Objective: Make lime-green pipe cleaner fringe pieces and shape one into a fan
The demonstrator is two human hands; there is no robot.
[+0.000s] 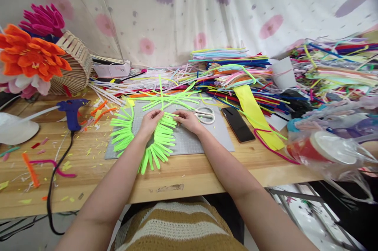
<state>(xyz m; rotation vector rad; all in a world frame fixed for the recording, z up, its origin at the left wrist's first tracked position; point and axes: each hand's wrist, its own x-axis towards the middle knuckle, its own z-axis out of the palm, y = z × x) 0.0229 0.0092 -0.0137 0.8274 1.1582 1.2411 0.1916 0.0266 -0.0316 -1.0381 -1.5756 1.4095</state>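
A curved strip of bright green pipe cleaner loops (163, 134) lies on the grey cutting mat (195, 144), bent in a U with its loops pointing outward. At its upper right end, my left hand (150, 124) is closed in a pinch on the strip, and one pipe cleaner stands upright by the fingertips. My right hand (189, 120) pinches the tip of a green piece at the same end. Loose green pipe cleaners (180, 99) lie crossed just beyond both hands. White-handled scissors (206, 116) rest beside my right hand.
To the left are a blue glue gun (72, 113) with a black cord, scraps and pipe cleaner flowers (32, 56). A phone (238, 124), yellow strip (258, 119) and bagged cup (321, 148) stand right. Bundled pipe cleaners (236, 73) pile along the back.
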